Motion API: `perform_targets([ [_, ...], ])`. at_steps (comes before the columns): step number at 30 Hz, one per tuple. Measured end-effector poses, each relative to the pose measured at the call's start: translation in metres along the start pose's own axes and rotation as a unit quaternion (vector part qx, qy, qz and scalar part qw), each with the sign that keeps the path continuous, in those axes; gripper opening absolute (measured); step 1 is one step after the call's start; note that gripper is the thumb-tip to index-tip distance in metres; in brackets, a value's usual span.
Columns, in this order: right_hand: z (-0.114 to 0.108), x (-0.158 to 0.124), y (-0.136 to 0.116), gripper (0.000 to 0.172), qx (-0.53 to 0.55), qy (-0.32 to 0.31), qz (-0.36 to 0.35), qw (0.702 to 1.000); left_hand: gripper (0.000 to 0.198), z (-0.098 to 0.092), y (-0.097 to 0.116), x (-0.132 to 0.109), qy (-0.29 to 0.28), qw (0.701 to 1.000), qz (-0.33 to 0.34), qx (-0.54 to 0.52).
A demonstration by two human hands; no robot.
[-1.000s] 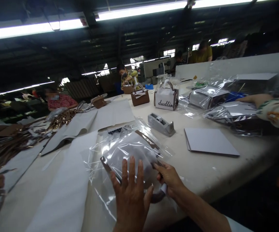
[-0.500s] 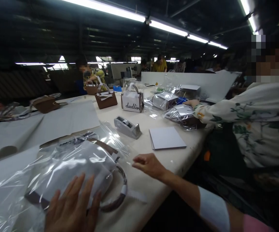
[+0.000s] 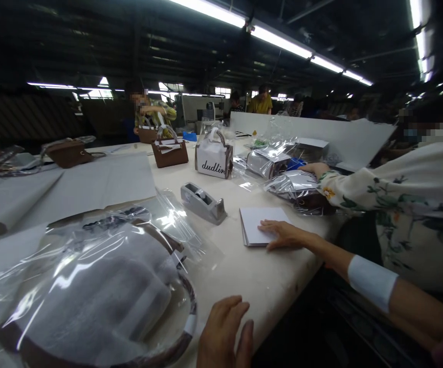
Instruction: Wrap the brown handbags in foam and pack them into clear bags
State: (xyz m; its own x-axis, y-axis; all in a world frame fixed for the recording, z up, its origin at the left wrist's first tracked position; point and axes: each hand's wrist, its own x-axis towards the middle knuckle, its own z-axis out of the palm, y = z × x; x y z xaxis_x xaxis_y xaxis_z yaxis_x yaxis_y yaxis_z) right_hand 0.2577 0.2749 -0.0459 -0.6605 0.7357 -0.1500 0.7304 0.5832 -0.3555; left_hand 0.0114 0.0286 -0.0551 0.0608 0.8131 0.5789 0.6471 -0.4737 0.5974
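Observation:
My right hand (image 3: 283, 235) rests with fingers stretched out on a small stack of white cards (image 3: 258, 220) near the table's right edge. Lower down, my left hand (image 3: 227, 332) hovers at the front of the table, fingers apart and nothing in it. To its left lies a handbag (image 3: 102, 296) with brown trim, covered in white wrapping and a clear plastic bag. The bag's round wrapped handle (image 3: 191, 322) curves toward my left hand. Beyond my hands stands a grey tape dispenser (image 3: 204, 204).
A wrapped bag with lettering (image 3: 214, 158) and a brown handbag (image 3: 170, 152) stand farther back. At right, a co-worker's sleeve (image 3: 344, 191) reaches over plastic-wrapped bags (image 3: 298, 186). White sheets (image 3: 106, 179) cover the table's left side. Other people work behind.
My right hand has moved forward and right onto the white cards, its fingers opening out. My left hand has left the wrapped handbag and shifted right.

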Motion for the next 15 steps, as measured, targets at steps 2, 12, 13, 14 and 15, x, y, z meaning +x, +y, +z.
perform_targets([
  [2, -0.004, 0.0, 0.001, 0.06, 0.007, 0.01, -0.02, 1.0, 0.022, 0.013, -0.003, 0.016, -0.057, 0.988, -0.111, -0.094],
  [12, 0.007, -0.023, -0.05, 0.03, 0.057, 0.175, -0.053, 0.982, 0.053, 0.057, -0.013, 0.071, -0.008, 0.696, -0.486, -0.529],
  [13, 0.014, -0.032, -0.063, 0.027, 0.089, 0.167, -0.06, 0.98, 0.054, 0.061, -0.013, 0.073, 0.018, 0.675, -0.482, -0.559],
  [14, 0.022, -0.04, -0.076, 0.026, 0.122, 0.151, -0.074, 0.978, 0.055, 0.066, -0.014, 0.074, 0.041, 0.667, -0.472, -0.576],
  [15, 0.028, -0.048, -0.086, 0.025, 0.151, 0.126, -0.095, 0.976, 0.055, 0.07, -0.015, 0.075, 0.058, 0.671, -0.459, -0.58],
])
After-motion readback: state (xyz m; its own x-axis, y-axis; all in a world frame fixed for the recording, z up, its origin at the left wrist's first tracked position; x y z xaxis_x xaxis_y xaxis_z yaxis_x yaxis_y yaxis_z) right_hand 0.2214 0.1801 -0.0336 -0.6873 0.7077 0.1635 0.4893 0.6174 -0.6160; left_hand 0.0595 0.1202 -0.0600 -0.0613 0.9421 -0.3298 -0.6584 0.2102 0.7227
